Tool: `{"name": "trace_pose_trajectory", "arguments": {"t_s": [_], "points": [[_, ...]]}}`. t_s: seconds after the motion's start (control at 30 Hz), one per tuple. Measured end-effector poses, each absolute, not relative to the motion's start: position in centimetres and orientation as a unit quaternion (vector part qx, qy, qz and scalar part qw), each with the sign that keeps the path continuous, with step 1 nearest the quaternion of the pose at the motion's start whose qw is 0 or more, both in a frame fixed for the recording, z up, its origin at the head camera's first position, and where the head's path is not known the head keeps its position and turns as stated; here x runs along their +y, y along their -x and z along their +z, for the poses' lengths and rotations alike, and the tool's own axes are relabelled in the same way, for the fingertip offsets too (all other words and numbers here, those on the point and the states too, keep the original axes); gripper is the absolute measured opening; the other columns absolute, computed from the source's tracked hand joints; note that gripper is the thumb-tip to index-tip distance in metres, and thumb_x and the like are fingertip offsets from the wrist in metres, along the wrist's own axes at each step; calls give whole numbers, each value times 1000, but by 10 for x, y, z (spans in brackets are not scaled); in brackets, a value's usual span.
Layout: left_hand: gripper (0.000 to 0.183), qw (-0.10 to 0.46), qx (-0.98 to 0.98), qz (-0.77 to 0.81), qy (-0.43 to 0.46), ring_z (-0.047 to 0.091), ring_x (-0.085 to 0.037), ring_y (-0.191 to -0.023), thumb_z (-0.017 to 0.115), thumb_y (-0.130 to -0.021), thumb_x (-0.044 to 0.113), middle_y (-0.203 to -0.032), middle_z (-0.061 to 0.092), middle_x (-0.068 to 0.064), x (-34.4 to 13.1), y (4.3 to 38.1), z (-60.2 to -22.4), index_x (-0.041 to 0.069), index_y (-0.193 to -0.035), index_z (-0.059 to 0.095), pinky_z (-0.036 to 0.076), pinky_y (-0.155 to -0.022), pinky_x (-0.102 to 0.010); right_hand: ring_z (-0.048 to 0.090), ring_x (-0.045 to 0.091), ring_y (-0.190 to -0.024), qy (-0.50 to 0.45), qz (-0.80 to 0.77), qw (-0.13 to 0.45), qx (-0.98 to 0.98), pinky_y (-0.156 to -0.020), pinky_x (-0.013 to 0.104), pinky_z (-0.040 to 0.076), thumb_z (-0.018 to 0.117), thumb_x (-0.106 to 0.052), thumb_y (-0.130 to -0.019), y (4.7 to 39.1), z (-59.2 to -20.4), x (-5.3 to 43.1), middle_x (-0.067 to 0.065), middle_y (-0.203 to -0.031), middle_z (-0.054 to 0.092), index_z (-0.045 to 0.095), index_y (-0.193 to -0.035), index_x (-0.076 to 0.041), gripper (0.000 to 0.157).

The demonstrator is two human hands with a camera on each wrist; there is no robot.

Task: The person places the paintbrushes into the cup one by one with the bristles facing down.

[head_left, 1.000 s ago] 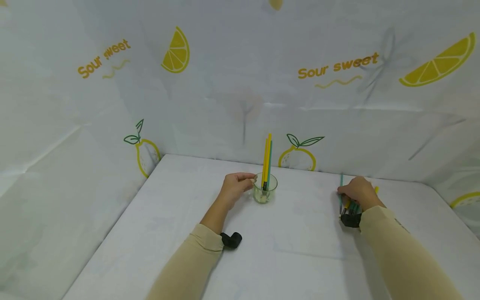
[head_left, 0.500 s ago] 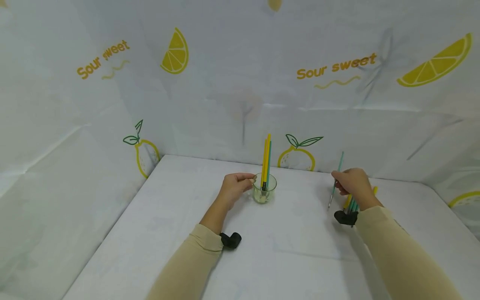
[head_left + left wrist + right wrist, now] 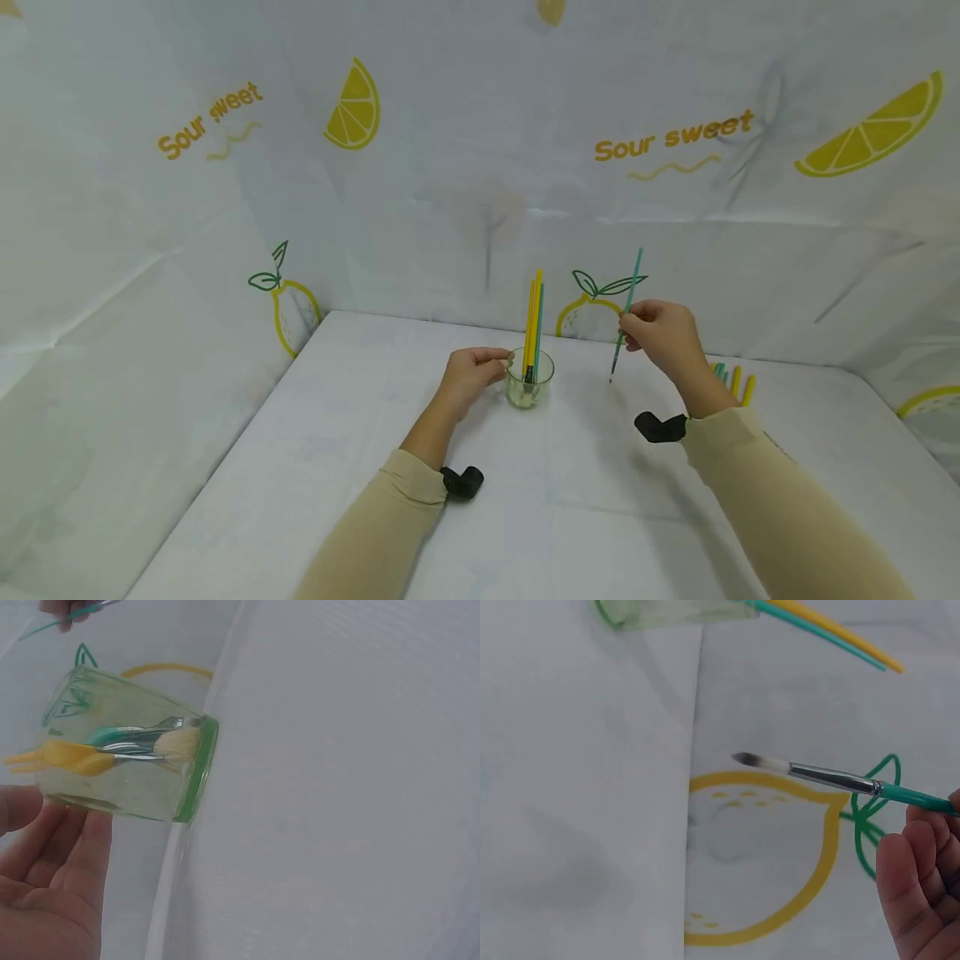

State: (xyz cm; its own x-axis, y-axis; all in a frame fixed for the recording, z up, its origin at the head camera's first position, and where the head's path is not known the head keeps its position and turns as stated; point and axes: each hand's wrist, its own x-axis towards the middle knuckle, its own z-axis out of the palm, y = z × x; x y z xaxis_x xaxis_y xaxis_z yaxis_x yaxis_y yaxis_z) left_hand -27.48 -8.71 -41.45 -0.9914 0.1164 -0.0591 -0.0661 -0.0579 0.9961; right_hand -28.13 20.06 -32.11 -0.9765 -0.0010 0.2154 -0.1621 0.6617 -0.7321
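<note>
A greenish clear glass cup stands on the table, holding yellow and teal paintbrushes with their bristles down, as the left wrist view shows. At the cup's left side, my left hand holds it near the rim between thumb and fingers. My right hand pinches a teal paintbrush by its handle, to the right of the cup and above the table. This brush tilts slightly, its dark-tipped white bristles pointing down and apart from the cup.
More yellow and teal brushes lie on the white table at the right, partly hidden behind my right forearm. A white lemon-printed sheet rises along the table's back edge.
My right hand has lifted the teal paintbrush off the pile at the right and carried it up and left, closer to the cup. The left hand and cup have stayed put.
</note>
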Motion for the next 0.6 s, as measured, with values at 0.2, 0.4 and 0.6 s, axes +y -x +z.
{"name": "trace_pose_trajectory", "arguments": {"t_s": [0.2, 0.4, 0.6], "points": [[26, 69, 690, 720, -19, 67, -25, -108, 62, -93, 5, -123, 67, -17, -88, 262, -396, -4, -117, 69, 57, -92, -28, 69, 18, -69, -76, 465, 123, -874, -65, 22, 61, 61, -28, -95, 280, -315, 176, 14, -88, 71, 69, -101, 3, 32], [27, 77, 688, 721, -21, 67, -24, -105, 62, -92, 4, -123, 67, -18, -90, 255, -385, -6, -117, 68, 57, -91, -28, 69, 22, -71, -91, 503, 126, -850, -66, 24, 61, 64, -27, -95, 281, -317, 155, 19, -89, 70, 69, -102, 5, 33], [27, 79, 690, 720, -19, 67, -17, -99, 62, -92, 4, -122, 67, -17, -90, 255, -386, -5, -117, 68, 57, -91, -28, 69, 29, -76, -101, 494, 115, -856, -67, 26, 62, 64, -28, -96, 286, -330, 139, 15, -87, 69, 69, -99, 1, 29]]}}
